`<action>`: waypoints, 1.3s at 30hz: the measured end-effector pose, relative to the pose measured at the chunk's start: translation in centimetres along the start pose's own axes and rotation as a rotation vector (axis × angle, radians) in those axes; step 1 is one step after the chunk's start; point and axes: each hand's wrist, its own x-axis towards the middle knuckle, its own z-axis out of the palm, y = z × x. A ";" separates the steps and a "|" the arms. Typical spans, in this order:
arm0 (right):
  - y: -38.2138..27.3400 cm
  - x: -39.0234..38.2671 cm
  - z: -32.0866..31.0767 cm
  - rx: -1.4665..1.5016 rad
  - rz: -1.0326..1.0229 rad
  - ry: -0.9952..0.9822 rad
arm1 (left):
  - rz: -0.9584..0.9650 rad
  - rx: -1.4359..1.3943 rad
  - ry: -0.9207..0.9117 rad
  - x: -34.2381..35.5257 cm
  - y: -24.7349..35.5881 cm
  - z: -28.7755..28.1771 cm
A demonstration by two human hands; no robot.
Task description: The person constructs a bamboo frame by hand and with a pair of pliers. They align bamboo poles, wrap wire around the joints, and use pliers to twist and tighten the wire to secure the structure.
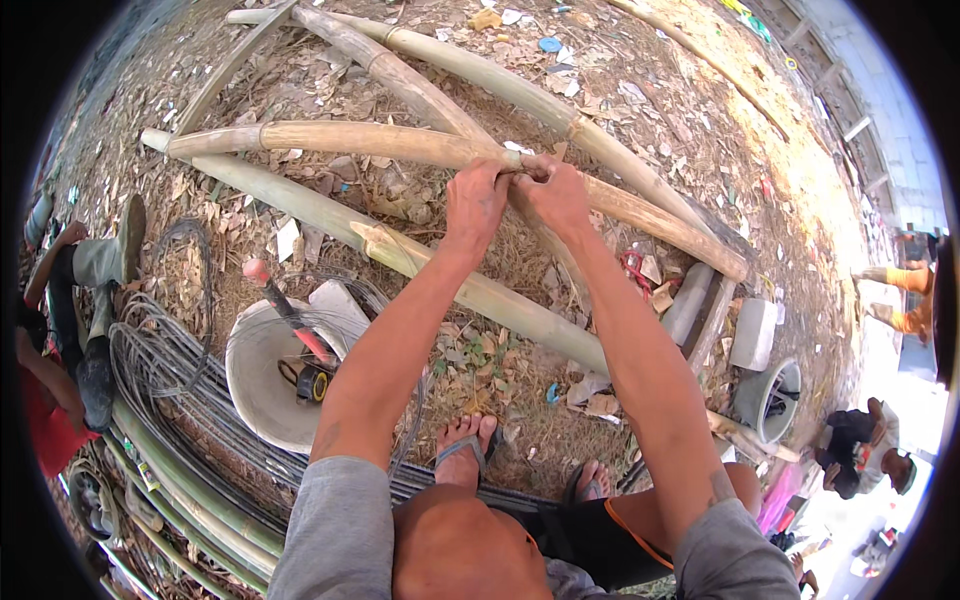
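Both my hands meet at the crossing of two bamboo poles, arms stretched out ahead. My left hand [477, 205] is closed in a pinch at the joint. Against it, my right hand [553, 193] is also closed in a pinch. Whatever thin thing lies between the fingertips is too small to make out. One curved bamboo pole [360, 139] runs left to right under the hands, while a slanting pole [400, 78] crosses it there. Nearer me lies a greenish bamboo pole [310, 205]; another long pole [505, 88] lies beyond.
At left stand a whitish bucket [250, 385] with a red-handled tool [305, 330] and a tape measure [313, 383], beside coiled wire [165, 345]. A grey bucket [785, 375] and a pale block [755, 335] are at right. People sit at both sides. Leaves and litter cover the ground.
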 end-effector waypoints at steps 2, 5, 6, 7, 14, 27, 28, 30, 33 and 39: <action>-0.3 -0.3 0.7 0.006 -0.012 0.045 | -0.009 0.016 -0.001 -0.1 -0.5 0.0; 0.1 -0.6 1.6 0.103 0.070 0.094 | -0.028 0.015 -0.006 -0.1 -0.4 -0.1; 0.4 -0.7 2.0 0.153 0.054 0.150 | -0.039 0.003 -0.011 -0.2 -0.1 -0.2; 1.0 -0.7 2.1 0.202 0.037 0.207 | -0.036 -0.002 -0.013 -0.3 -0.1 -0.1; -2.0 0.1 1.2 0.131 0.066 0.050 | 0.016 -0.028 -0.045 -1.0 -0.7 -1.8; 0.3 -0.9 3.7 0.135 -0.101 0.292 | 0.012 0.008 -0.206 0.6 -3.0 -1.1; 0.9 -0.7 3.0 0.041 -0.153 0.309 | 0.026 -0.015 -0.199 0.1 -2.1 -0.2; -1.2 -0.4 2.0 0.140 -0.128 0.234 | 0.075 0.066 -0.203 1.8 -1.5 -1.8; -0.2 -1.0 0.7 0.170 -0.215 0.286 | -0.026 0.076 -0.455 3.7 -1.0 -2.0; 1.2 -2.0 1.6 0.002 -0.234 0.300 | 0.659 0.365 -0.434 6.5 -1.7 -2.4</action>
